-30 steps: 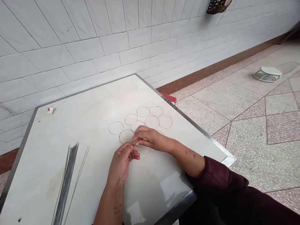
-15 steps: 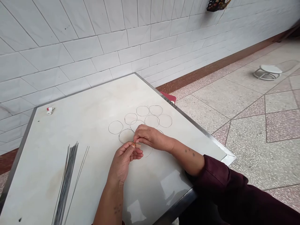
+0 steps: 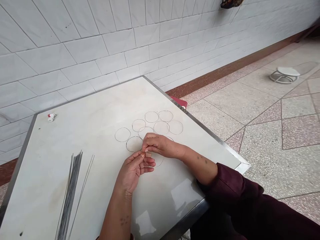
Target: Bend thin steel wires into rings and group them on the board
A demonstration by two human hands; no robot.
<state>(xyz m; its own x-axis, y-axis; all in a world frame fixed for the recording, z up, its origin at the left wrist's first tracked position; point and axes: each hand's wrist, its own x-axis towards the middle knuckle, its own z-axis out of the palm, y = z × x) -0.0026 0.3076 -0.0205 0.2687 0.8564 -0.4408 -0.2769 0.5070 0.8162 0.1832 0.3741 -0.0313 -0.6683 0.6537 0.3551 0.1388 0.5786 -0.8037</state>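
My left hand (image 3: 135,170) pinches a thin wire ring (image 3: 160,165) between thumb and forefinger, its other fingers loosely curled below. My right hand (image 3: 160,145) is closed at the same spot, its fingertips meeting the left thumb and pinching the wire there. A small tan piece (image 3: 148,155) shows just under the fingertips; its kind is unclear. Several finished-looking wire rings (image 3: 130,134) lie flat beyond my hands, some overlapping. Part of that group is hidden behind my right hand.
A bundle of straight grey wires (image 3: 71,193) lies on the white table (image 3: 100,106) at left, with a few loose wires (image 3: 82,193) beside it. A small red-and-white object (image 3: 52,117) sits far left. A white stool (image 3: 285,75) stands on the floor at right.
My left fingers have spread slightly below the pinch, and more of the held ring's lower edge shows. Both hands stay together at the same spot; the view has shifted a little.
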